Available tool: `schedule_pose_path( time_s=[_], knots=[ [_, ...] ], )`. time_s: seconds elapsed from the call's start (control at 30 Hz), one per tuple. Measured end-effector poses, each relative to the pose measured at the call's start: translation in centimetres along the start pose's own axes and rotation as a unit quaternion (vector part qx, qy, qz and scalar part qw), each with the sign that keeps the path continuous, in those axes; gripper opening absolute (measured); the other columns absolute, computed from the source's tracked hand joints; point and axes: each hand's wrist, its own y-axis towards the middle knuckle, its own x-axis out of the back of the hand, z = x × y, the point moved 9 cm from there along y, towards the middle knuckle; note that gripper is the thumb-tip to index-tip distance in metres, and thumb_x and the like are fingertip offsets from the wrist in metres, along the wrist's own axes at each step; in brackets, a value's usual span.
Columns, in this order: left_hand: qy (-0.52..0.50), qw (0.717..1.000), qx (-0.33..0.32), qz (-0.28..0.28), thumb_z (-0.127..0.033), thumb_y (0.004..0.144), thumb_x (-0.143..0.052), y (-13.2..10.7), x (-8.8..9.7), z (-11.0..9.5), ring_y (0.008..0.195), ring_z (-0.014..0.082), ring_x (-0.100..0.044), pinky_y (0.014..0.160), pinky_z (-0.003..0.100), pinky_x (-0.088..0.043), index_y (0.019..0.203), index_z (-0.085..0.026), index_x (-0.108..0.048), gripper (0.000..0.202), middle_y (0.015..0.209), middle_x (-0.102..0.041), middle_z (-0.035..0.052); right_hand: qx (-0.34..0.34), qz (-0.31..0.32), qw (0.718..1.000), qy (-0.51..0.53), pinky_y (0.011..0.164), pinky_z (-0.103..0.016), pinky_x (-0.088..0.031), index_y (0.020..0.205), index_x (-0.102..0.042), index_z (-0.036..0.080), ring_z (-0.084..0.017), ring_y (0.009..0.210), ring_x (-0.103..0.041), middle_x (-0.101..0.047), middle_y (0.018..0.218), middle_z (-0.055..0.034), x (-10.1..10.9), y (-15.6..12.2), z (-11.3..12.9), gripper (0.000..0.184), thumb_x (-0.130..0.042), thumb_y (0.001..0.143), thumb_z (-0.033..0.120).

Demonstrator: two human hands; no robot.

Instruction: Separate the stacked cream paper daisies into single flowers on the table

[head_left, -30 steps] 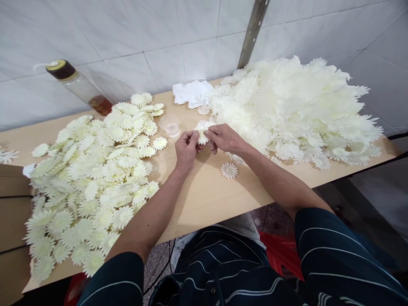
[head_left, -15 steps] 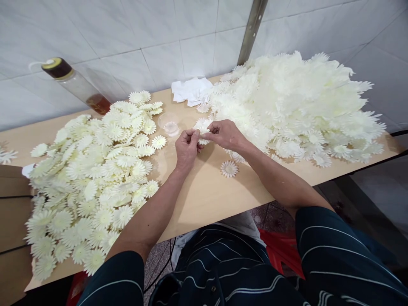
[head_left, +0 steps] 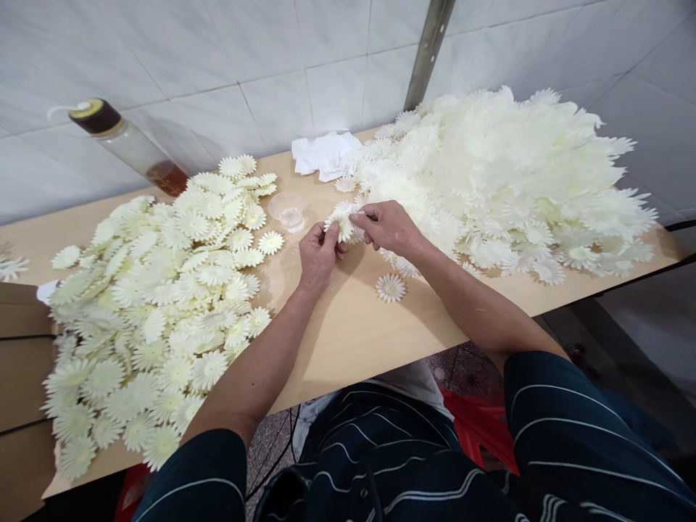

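The left hand (head_left: 318, 254) pinches one white flower (head_left: 342, 216) by its near edge — probably so the middle is free for the other hand. The right hand (head_left: 385, 223) has its fingertips at the flower's right side; I cannot tell if they grip it or only touch it. The flower is up in front of the person, between a left heap (head_left: 163, 290) and a right heap (head_left: 505, 181) of flowers, perhaps so both are easy to reach. A small clear dish (head_left: 288, 212) sits near the left hand, likely to be handy.
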Motion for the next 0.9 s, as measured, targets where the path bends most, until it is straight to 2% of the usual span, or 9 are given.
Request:
schedule_pose_path(
  time_s=[0.13,0.23,0.4,0.47,0.53,0.6,0.67,0.8,0.9],
  knots=[
    [0.002,1.000,0.011,-0.001,-0.060,0.095,-0.087,0.0,-0.1,0.0,0.044,0.0089,-0.053,0.046,0.020,-0.043,0.085,-0.021,-0.068,0.045,0.056,-0.064,-0.0053,0.016,-0.095,0.995,0.026,0.058,-0.030,-0.043,0.082,-0.068,0.021,-0.018,0.067,-0.060,-0.062,0.066,-0.0003,1.9,0.5,-0.5,0.018,-0.075,0.090,0.035],
    [-0.002,1.000,0.010,0.001,-0.057,0.095,-0.088,0.0,-0.2,0.0,0.044,0.0092,-0.055,0.046,0.020,-0.045,0.085,-0.021,-0.068,0.043,0.056,-0.064,-0.0051,0.037,-0.130,0.991,0.024,0.061,-0.030,-0.040,0.080,-0.068,0.020,-0.018,0.071,-0.056,-0.057,0.066,0.0005,3.0,0.6,-0.4,0.022,-0.078,0.088,0.038],
    [-0.004,1.000,0.014,0.000,-0.058,0.093,-0.089,0.0,-0.1,0.2,0.043,0.0094,-0.054,0.044,0.020,-0.044,0.082,-0.021,-0.068,0.043,0.055,-0.064,-0.0050,0.040,-0.126,0.991,-0.019,0.062,-0.034,-0.040,0.070,-0.060,0.022,-0.019,0.068,-0.053,-0.049,0.062,-0.0005,4.4,0.7,-0.3,0.037,-0.071,0.097,0.044],
    [-0.004,1.000,0.019,0.000,-0.058,0.092,-0.090,0.0,-0.1,0.3,0.043,0.0093,-0.054,0.044,0.020,-0.045,0.082,-0.021,-0.069,0.044,0.055,-0.064,-0.0046,0.049,-0.132,0.990,-0.032,0.065,-0.035,-0.045,0.072,-0.061,0.022,-0.021,0.072,-0.058,-0.054,0.065,-0.0028,5.2,0.9,-0.6,0.035,-0.069,0.099,0.044],
    [-0.006,1.000,0.021,0.001,-0.059,0.090,-0.091,0.0,-0.2,0.2,0.043,0.0089,-0.054,0.044,0.020,-0.045,0.082,-0.021,-0.069,0.044,0.055,-0.064,-0.0045,0.067,-0.156,0.985,-0.041,0.072,-0.037,-0.051,0.083,-0.068,0.021,-0.023,0.080,-0.063,-0.066,0.077,-0.0057,6.4,1.2,-0.9,0.023,-0.071,0.097,0.040],
    [-0.008,1.000,0.020,0.005,-0.060,0.090,-0.091,-0.1,-0.3,0.1,0.042,0.0084,-0.054,0.044,0.019,-0.045,0.082,-0.021,-0.069,0.045,0.055,-0.065,-0.0044,0.086,-0.200,0.974,-0.059,0.082,-0.040,-0.056,0.098,-0.074,0.020,-0.024,0.088,-0.067,-0.075,0.093,-0.0087,8.0,1.4,-1.3,0.017,-0.074,0.092,0.036],
    [-0.009,1.000,0.022,0.007,-0.061,0.091,-0.089,-0.2,-0.4,-0.1,0.043,0.0080,-0.054,0.044,0.019,-0.044,0.082,-0.020,-0.069,0.047,0.055,-0.065,-0.0037,0.101,-0.249,0.959,-0.091,0.092,-0.044,-0.058,0.103,-0.074,0.021,-0.025,0.094,-0.069,-0.079,0.105,-0.0102,9.7,1.3,-1.6,0.019,-0.076,0.091,0.036],
    [-0.011,1.000,0.026,0.004,-0.064,0.094,-0.087,-0.3,-0.5,-0.3,0.046,0.0081,-0.058,0.044,0.018,-0.043,0.077,-0.020,-0.067,0.051,0.057,-0.066,-0.0019,0.099,-0.267,0.949,-0.134,0.102,-0.049,-0.057,0.090,-0.072,0.022,-0.026,0.096,-0.071,-0.079,0.098,-0.0095,11.3,1.5,-2.2,0.018,-0.069,0.099,0.038],
    [-0.010,0.999,0.030,0.002,-0.064,0.096,-0.085,-0.4,-0.5,-0.4,0.046,0.0081,-0.058,0.044,0.018,-0.043,0.074,-0.019,-0.066,0.053,0.058,-0.065,-0.0011,0.084,-0.259,0.950,-0.151,0.103,-0.050,-0.057,0.098,-0.074,0.020,-0.026,0.097,-0.073,-0.079,0.101,-0.0115,11.4,1.8,-2.4,0.016,-0.067,0.101,0.034]
  ],
)
